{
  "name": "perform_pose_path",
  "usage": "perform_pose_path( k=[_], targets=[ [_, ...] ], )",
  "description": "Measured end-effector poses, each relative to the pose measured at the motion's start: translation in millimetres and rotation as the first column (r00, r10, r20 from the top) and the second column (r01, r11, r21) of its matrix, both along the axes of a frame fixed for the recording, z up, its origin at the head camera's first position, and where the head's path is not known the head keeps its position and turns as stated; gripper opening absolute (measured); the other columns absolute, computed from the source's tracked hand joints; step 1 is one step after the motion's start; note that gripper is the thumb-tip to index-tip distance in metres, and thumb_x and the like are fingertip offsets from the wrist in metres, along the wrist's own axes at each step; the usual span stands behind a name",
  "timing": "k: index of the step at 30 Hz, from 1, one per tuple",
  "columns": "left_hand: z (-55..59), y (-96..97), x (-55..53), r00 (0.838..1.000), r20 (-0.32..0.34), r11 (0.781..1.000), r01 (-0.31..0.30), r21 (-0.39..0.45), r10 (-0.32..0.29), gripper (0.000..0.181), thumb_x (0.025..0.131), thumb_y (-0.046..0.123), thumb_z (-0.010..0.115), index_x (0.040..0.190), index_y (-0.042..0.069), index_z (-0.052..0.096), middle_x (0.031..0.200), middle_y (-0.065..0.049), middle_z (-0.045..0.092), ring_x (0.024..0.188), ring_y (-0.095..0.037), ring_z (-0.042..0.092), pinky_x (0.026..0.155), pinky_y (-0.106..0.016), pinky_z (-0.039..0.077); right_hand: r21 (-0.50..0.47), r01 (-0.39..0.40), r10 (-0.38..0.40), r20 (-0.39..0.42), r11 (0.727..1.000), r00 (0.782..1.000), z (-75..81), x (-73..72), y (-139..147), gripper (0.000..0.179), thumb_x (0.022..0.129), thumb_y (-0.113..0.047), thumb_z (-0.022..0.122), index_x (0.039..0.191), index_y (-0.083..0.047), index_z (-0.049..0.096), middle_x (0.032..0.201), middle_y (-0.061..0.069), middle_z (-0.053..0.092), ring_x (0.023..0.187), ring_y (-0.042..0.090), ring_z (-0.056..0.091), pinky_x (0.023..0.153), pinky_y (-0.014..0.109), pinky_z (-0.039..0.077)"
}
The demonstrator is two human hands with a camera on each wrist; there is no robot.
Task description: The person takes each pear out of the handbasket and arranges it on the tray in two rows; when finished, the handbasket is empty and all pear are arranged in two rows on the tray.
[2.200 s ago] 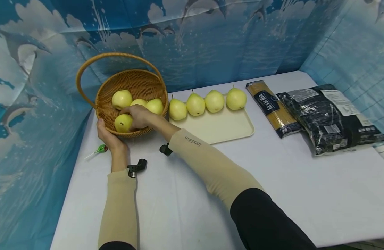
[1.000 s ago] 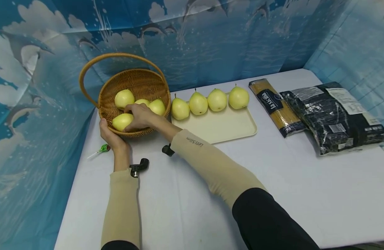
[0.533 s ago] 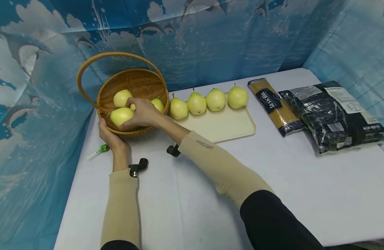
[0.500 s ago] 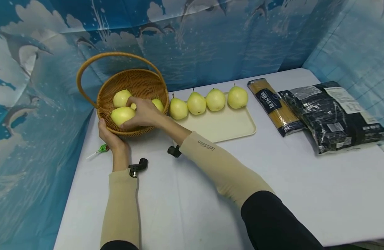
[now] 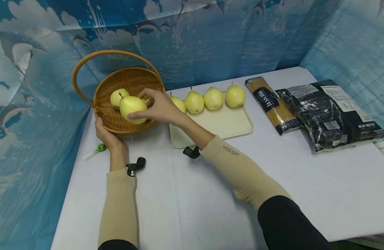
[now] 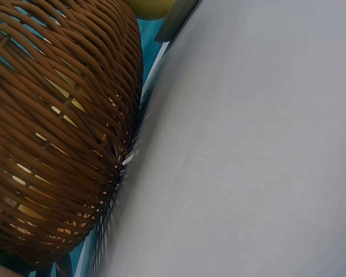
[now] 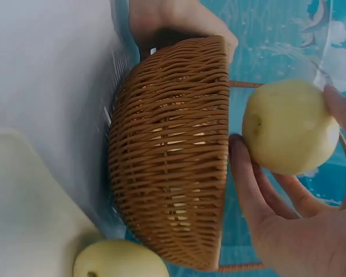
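Observation:
In the head view a wicker basket point(image 5: 117, 125) leans with its mouth toward me. My left hand point(image 5: 110, 137) grips its lower left side; in the right wrist view that hand point(image 7: 179, 23) is at the basket's rim. My right hand point(image 5: 162, 106) holds a yellow-green pear point(image 5: 132, 106), stem up, over the basket's front. The right wrist view shows thumb and fingers around this pear point(image 7: 291, 127), outside the basket's rim. Another pear point(image 5: 117, 97) lies inside, left of the held one; the basket's right interior is partly hidden by my right hand.
Several pears point(image 5: 194, 102) stand in a row along the back of a cream tray point(image 5: 223, 126), right of the basket. Farther right lie a spaghetti pack point(image 5: 270, 104) and a black plastic package point(image 5: 332, 114). A green-wrapped lollipop point(image 5: 100, 147) lies near my left wrist.
My right hand has gripped the front pear and raised it up from the basket, turning its stem upward. The right forearm has shifted right; the left hand stays on the basket.

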State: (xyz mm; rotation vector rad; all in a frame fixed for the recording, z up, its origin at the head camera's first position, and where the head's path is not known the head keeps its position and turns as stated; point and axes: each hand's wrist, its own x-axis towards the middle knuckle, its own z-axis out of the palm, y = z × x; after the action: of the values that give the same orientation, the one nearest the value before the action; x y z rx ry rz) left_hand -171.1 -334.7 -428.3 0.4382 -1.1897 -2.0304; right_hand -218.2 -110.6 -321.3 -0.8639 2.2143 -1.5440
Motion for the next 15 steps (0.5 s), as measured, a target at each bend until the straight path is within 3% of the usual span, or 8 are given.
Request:
perform_pose_path(
  k=[7, 11, 15],
  targets=[
    [-2.5, -1.1, 0.6, 1.0, -0.015, 1.0, 0.008, 0.008, -0.008, 0.047, 0.104, 0.038, 0.048, 0.145, 0.02, 0.064, 0.15, -0.001, 0.06, 0.141, -0.017, 0.053, 0.117, -0.024, 0.042, -0.056, 0.025, -0.016, 0.148, 0.998, 0.989, 1.5, 17.1, 23, 0.061, 0.084, -0.047, 0.088, 0.132, -0.022, 0.062, 0.107, 0.002, 0.077, 0.1, 0.014, 0.072, 0.083, 0.038, 0.06],
    [-3.4, -1.5, 0.5, 1.0, -0.027, 1.0, 0.002, 0.004, -0.001, 0.047, 0.105, 0.037, 0.048, 0.144, 0.019, 0.064, 0.15, -0.003, 0.06, 0.141, -0.02, 0.053, 0.117, -0.026, 0.043, -0.058, 0.029, -0.02, 0.148, 0.998, 0.989, 0.8, 28.3, 34, 0.063, 0.086, -0.045, 0.086, 0.138, -0.018, 0.061, 0.106, 0.001, 0.076, 0.101, 0.016, 0.073, 0.084, 0.039, 0.06],
    [-2.4, 1.1, -0.6, 0.999, -0.04, 1.0, 0.011, 0.004, -0.011, 0.046, 0.105, 0.036, 0.047, 0.145, 0.02, 0.064, 0.151, -0.003, 0.059, 0.142, -0.02, 0.052, 0.119, -0.027, 0.042, -0.052, 0.034, -0.026, 0.157, 0.998, 0.987, 0.8, 35.2, 50, 0.057, 0.088, -0.042, 0.085, 0.134, -0.017, 0.064, 0.1, 0.004, 0.078, 0.097, 0.022, 0.074, 0.079, 0.035, 0.06]
  ],
)
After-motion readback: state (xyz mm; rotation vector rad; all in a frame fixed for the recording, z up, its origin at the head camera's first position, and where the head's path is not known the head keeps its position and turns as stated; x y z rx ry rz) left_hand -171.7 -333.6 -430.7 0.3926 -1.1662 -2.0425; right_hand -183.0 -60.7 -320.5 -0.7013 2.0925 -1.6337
